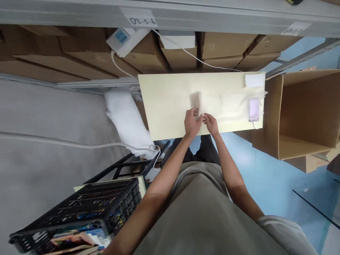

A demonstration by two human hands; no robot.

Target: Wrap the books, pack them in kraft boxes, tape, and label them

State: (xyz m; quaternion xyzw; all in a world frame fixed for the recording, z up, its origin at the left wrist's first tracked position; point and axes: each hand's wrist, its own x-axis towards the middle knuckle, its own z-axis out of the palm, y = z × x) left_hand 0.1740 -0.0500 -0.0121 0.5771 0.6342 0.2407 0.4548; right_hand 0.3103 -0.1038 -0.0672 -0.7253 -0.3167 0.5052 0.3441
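A cream, rectangular, smooth-topped table (164, 106) lies beneath and beyond both hands, its long side running left to right. An open brown cardboard box (273, 117) stands well to the right of the hands. A black, latticed plastic crate (123, 207) stands well to their left, on the wearer's near side.

The left hand (192, 123) is partly closed, fingers curled, thumb and fingers about the item's near end. The right hand (211, 124) has its fingertips drawn together just beside the left thumb; from here I cannot tell whether they grip anything.

The item, a thin, whitish, sheet-like piece (200, 100), extends straight ahead of the hands. Its long axis points away from the wearer; the left hand is nearer. A flat, lilac-faced rectangular device (254, 109) lies apart, right of the right hand.
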